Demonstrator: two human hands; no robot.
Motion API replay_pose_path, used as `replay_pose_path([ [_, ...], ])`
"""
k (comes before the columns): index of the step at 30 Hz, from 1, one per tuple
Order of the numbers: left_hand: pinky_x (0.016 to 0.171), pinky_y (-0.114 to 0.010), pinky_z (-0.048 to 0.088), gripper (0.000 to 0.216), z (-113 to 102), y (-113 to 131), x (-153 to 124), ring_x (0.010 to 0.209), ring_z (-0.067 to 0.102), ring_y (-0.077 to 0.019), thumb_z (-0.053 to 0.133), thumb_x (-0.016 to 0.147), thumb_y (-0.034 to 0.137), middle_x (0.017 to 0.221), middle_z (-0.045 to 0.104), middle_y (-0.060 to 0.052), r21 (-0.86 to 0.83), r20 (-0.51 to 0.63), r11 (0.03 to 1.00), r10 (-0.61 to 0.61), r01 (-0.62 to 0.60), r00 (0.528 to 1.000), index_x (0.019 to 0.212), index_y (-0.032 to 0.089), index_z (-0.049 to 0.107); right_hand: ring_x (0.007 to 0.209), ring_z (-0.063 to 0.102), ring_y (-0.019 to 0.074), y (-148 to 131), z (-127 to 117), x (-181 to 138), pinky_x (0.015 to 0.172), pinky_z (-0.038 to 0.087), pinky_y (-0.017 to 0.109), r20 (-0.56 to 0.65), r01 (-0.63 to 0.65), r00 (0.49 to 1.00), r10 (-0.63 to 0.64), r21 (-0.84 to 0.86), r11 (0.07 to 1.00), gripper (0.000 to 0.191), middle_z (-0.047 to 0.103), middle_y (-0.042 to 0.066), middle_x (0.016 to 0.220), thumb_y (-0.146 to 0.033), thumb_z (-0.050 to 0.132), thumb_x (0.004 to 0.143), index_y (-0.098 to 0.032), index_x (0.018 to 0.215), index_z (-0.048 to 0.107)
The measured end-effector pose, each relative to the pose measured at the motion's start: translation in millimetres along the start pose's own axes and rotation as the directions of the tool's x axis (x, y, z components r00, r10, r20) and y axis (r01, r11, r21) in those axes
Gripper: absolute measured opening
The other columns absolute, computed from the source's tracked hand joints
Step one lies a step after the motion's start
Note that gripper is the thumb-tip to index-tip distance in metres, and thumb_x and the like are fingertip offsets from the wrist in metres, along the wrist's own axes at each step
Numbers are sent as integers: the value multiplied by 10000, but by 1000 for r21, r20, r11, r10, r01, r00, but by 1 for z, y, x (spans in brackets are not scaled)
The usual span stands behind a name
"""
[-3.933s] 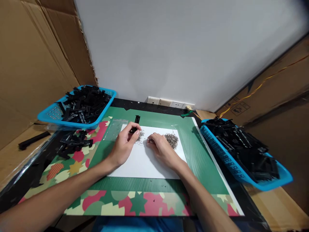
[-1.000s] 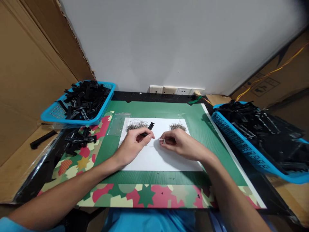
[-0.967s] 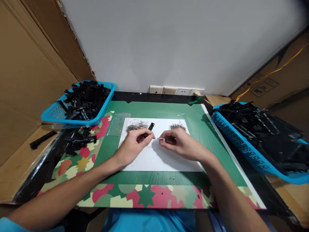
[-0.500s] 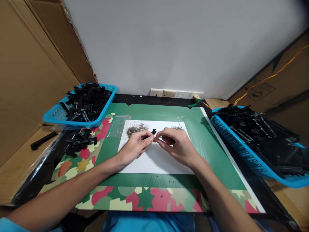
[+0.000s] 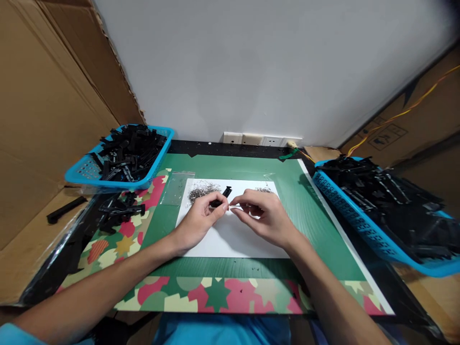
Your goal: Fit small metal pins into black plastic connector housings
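My left hand [image 5: 203,215] is closed on a small black plastic part [image 5: 227,191], whose end sticks up past the thumb and forefinger. Close against it, my right hand [image 5: 260,213] pinches a thin, light-coloured tool [image 5: 235,206]; its kind is too small to make out. The tool's tip meets the left fingertips. Both hands are above a white sheet [image 5: 230,242]. Beyond the left hand lies a heap of small metal pieces [image 5: 203,189], perhaps springs or pins. A smaller metal heap [image 5: 264,189] sits behind the right hand.
A blue basket [image 5: 145,182] of black plastic parts stands at the left, another blue basket [image 5: 373,242] at the right. Loose black parts [image 5: 120,209] lie on the patterned green mat [image 5: 201,268]. A clear bag [image 5: 176,189] rests beside the sheet. Wall sockets [image 5: 251,139] line the back.
The black part in my left hand has turned, and more of its length now shows above the fingers. My right hand has shifted only slightly, still pinching the thin tool.
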State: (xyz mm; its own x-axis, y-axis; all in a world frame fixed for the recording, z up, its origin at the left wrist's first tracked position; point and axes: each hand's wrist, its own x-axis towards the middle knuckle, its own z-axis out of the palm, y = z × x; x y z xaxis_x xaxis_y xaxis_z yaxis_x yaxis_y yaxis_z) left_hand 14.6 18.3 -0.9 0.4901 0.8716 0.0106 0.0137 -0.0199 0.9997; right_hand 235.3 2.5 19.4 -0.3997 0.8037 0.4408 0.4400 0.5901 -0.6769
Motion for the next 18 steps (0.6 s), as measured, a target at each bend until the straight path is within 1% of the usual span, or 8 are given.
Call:
replay_pose_path([
  [3,619,-197,381,293,0,3,0,739,489,-105,658,1031,459,885,570,0,63,-16,994,86,-85,996,995,168,653,628,485,110,-1,-3,1,575,387,252,-12,-68,998,69,58,996,115,616,-7,775,-241,687,1007,-194,1058,778],
  [5,618,-201,381,290,0,4,0,742,491,-108,664,1028,454,903,580,-5,63,-2,995,83,-82,997,1005,165,662,647,514,113,-1,-3,1,571,384,255,7,-85,996,84,112,990,114,649,4,802,-240,690,1004,-198,1035,791],
  [9,528,-199,295,285,1,6,-2,603,381,-73,691,1013,450,795,528,28,25,37,999,28,-28,999,1031,166,666,672,538,120,-2,-4,2,566,381,264,43,-141,990,135,197,970,118,705,19,850,-301,728,995,-204,971,793],
  [12,488,-198,238,284,1,6,-2,539,309,-59,710,1002,450,695,454,59,-10,43,1000,10,-10,999,1030,172,658,666,520,117,-2,-5,2,564,378,269,56,-172,985,163,216,961,141,723,25,895,-338,750,988,-202,992,789],
  [15,456,-204,173,297,-1,5,-2,492,241,-59,691,1010,485,618,373,86,-98,82,993,-51,59,995,1038,197,621,660,495,118,0,-6,2,564,366,272,51,-156,988,148,218,963,146,699,22,872,-338,756,985,-201,1019,797],
  [18,450,-209,138,320,-3,5,-1,476,220,-63,664,1017,529,604,319,95,-179,151,975,-105,131,983,1023,218,584,664,489,123,3,-6,2,568,353,273,20,-111,994,109,228,967,132,643,10,805,-327,761,981,-203,982,808],
])
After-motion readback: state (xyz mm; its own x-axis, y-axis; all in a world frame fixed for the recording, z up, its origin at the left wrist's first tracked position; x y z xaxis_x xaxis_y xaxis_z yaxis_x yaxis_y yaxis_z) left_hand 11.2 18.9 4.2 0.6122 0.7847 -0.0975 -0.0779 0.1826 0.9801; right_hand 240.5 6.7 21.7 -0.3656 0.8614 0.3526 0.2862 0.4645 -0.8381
